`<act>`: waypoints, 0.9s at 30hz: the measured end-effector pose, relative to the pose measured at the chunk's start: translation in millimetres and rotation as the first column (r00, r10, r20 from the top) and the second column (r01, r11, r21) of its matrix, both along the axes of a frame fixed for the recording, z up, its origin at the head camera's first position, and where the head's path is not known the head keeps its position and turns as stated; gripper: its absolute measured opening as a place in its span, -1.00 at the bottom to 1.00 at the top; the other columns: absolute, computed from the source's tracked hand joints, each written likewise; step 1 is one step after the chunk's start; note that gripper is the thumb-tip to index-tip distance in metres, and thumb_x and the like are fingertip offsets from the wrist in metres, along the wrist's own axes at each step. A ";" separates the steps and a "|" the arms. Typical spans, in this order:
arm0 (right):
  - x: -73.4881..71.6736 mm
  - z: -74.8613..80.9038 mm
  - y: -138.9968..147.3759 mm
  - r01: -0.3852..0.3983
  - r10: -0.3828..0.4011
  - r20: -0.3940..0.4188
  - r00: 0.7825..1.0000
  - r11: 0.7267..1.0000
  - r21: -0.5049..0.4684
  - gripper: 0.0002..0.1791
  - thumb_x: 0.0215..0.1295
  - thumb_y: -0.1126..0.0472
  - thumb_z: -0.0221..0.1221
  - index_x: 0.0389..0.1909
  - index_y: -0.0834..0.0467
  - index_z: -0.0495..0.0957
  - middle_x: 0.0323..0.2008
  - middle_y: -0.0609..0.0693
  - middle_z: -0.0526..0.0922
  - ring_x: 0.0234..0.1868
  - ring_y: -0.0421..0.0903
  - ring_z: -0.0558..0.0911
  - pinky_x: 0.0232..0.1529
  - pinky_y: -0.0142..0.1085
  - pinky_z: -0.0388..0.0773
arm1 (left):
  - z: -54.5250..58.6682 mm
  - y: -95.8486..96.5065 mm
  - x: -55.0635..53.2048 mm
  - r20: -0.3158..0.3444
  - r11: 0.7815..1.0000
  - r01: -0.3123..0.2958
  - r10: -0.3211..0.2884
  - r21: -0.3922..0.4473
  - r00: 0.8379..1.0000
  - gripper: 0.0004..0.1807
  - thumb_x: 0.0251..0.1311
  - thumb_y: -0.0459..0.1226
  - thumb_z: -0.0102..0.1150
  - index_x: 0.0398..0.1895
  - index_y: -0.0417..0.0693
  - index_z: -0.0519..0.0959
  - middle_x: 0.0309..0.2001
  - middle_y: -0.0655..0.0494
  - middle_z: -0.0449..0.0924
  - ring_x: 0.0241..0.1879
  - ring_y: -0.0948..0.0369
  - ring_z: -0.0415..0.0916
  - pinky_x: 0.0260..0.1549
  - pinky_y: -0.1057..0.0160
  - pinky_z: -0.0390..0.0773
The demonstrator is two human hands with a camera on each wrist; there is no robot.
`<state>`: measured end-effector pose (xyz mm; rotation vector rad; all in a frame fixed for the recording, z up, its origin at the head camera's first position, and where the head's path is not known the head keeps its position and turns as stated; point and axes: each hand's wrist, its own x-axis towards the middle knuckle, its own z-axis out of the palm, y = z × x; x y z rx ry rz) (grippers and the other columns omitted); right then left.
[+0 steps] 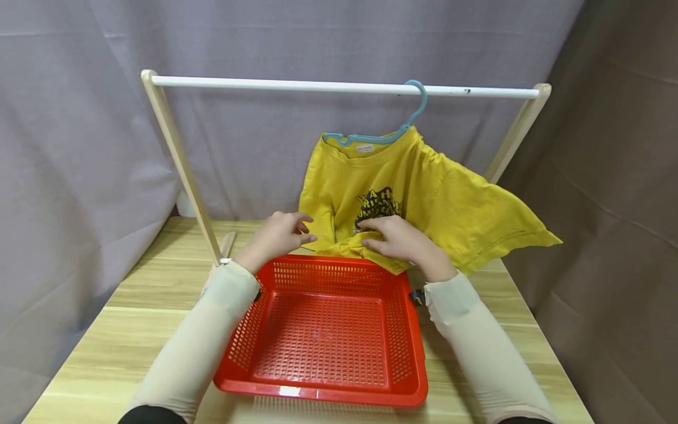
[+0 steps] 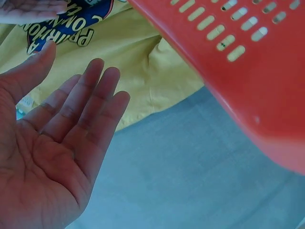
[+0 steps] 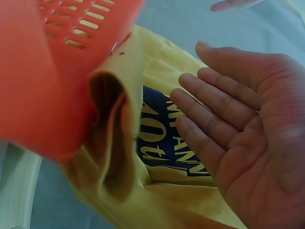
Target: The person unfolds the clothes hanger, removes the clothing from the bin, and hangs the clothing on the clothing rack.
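A yellow T-shirt (image 1: 450,200) with a dark printed patch hangs on a blue hanger (image 1: 418,106), hooked over the white rail. Its left part drapes low and its hem meets the basket's far rim, while one side flares out to the right. My left hand (image 1: 281,234), fingers extended and apart, hovers at the shirt's left edge with nothing in it; its palm shows in the left wrist view. My right hand (image 1: 399,238) is in front of the printed patch, fingers straight and holding nothing. Whether its fingertips touch the cloth, I cannot tell.
Below the hands a red plastic basket (image 1: 323,391) stands on the wooden table (image 1: 132,347). The rack's white rail (image 1: 275,85) runs between two wooden legs, the left leg (image 1: 180,159) close behind my left forearm. Grey curtain (image 1: 79,147) covers the back.
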<state>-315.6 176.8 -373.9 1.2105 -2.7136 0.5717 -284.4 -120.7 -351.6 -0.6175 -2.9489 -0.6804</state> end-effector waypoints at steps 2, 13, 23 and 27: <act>1.4 0.1 1.6 -0.008 0.008 -0.005 1.000 1.000 -0.006 -0.58 0.40 0.16 0.26 0.22 0.20 0.59 0.11 0.10 0.67 0.04 0.06 0.68 0.10 -0.03 0.57 | 1.7 -3.7 2.8 0.001 1.000 -0.002 0.002 0.010 1.000 -0.50 0.30 -0.06 0.32 0.22 -0.09 0.57 -0.10 0.05 0.74 -0.15 0.11 0.69 -0.11 0.07 0.64; 2.3 -16.1 20.7 -0.065 0.028 0.169 0.985 0.973 0.221 -0.85 0.37 0.35 0.17 -0.39 0.16 0.65 -0.55 -0.10 0.49 -0.52 -0.22 0.39 -0.42 -0.33 0.39 | -8.4 -16.9 3.4 0.083 0.995 0.048 -0.041 -0.086 0.996 -0.55 0.28 -0.08 0.34 0.11 -0.16 0.64 -0.01 -0.05 0.71 0.02 0.01 0.64 0.08 0.01 0.56; 3.3 -9.1 28.0 -0.007 -0.032 0.173 0.984 0.976 0.217 -0.81 0.33 0.37 0.16 -0.23 0.15 0.75 -0.40 -0.06 0.68 -0.43 -0.17 0.53 -0.36 -0.26 0.51 | -4.1 -21.2 8.0 0.081 0.998 0.038 -0.034 -0.049 0.996 -0.56 0.28 -0.10 0.33 0.13 -0.15 0.63 0.03 -0.08 0.70 0.06 -0.04 0.62 0.10 -0.02 0.55; 5.1 -7.3 28.4 -0.037 0.013 0.153 0.988 0.987 0.157 -0.84 0.42 0.27 0.16 -0.27 0.14 0.72 -0.51 -0.16 0.56 -0.51 -0.22 0.46 -0.41 -0.29 0.46 | -0.4 -23.4 12.9 0.054 0.998 0.039 -0.037 -0.042 0.998 -0.56 0.28 -0.08 0.33 0.13 -0.13 0.63 0.03 -0.05 0.69 0.06 -0.01 0.62 0.09 -0.02 0.56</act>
